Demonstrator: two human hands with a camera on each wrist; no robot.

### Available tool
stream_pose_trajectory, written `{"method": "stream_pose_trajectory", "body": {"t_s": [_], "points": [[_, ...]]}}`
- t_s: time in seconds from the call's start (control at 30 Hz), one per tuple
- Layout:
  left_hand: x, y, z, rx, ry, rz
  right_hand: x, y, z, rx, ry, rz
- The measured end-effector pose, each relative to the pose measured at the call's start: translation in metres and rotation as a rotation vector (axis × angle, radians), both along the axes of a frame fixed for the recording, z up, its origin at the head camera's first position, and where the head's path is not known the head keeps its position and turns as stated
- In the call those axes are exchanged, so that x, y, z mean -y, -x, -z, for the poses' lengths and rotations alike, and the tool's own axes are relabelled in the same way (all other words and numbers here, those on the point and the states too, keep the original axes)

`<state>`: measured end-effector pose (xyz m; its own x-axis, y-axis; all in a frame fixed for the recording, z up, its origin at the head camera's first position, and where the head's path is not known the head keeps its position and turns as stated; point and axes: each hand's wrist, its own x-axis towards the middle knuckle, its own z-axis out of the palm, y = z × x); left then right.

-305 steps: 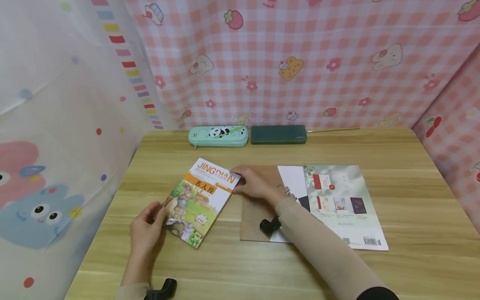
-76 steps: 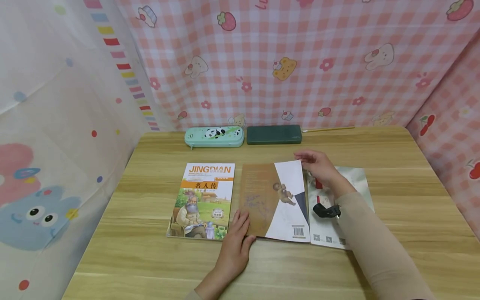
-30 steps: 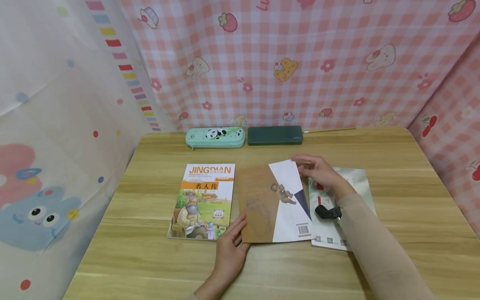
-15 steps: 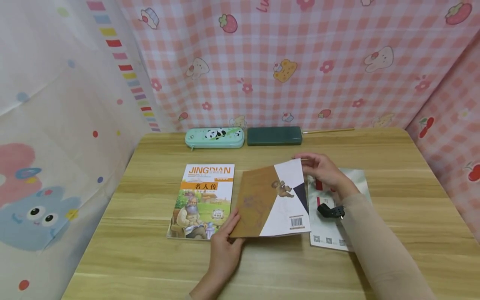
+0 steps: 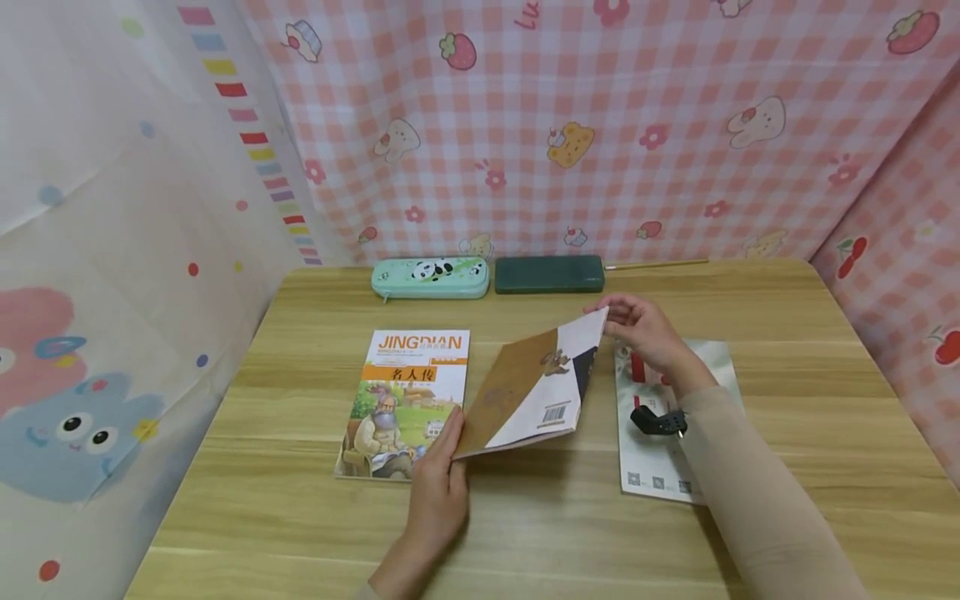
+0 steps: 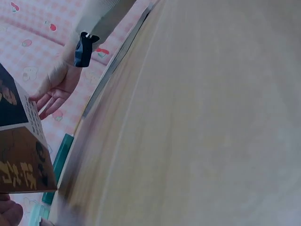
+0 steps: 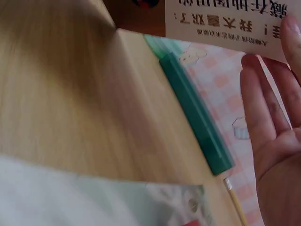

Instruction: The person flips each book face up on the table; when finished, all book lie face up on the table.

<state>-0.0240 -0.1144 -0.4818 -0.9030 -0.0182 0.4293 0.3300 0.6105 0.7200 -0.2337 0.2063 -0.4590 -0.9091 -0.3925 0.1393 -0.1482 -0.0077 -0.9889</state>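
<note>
A brown-and-white book (image 5: pixel 525 383) is raised off the table and tilted, its back cover with a barcode facing the head camera. My left hand (image 5: pixel 437 487) grips its lower left corner. At the upper right corner my right hand (image 5: pixel 647 335) pinches the edge, with the thumb on the printed face in the right wrist view. The book's dark and brown printed face (image 6: pixel 21 146) shows in the left wrist view. Left of it lies a book with an orange JINGDIAN title (image 5: pixel 405 400), flat on the table. A pale green magazine (image 5: pixel 652 462) lies partly under my right forearm.
A mint panda pencil case (image 5: pixel 431 278) and a dark green case (image 5: pixel 550 274) stand along the table's back edge. A thin brush (image 5: pixel 660 264) lies to their right. Behind the wooden table (image 5: pixel 540 533) hangs a pink checked curtain (image 5: pixel 525 100).
The JINGDIAN book was laid straight at the left. Both hands then took the brown-and-white book, lifted it from beside the magazine and tilted it, its right side rising.
</note>
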Motion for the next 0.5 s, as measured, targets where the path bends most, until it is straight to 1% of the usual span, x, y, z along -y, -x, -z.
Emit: {"method": "stream_pose_trajectory", "body": {"t_s": [0.1, 0.33, 0.5], "points": [[0.002, 0.002, -0.003, -0.033, 0.006, 0.008, 0.003, -0.001, -0.008, -0.027, 0.028, 0.019], [0.005, 0.006, -0.006, -0.099, -0.030, 0.029, 0.011, -0.001, -0.025, -0.099, 0.073, 0.024], [0.005, 0.007, -0.005, -0.131, -0.068, 0.048, 0.015, 0.000, -0.036, -0.102, 0.080, 0.055]]}}
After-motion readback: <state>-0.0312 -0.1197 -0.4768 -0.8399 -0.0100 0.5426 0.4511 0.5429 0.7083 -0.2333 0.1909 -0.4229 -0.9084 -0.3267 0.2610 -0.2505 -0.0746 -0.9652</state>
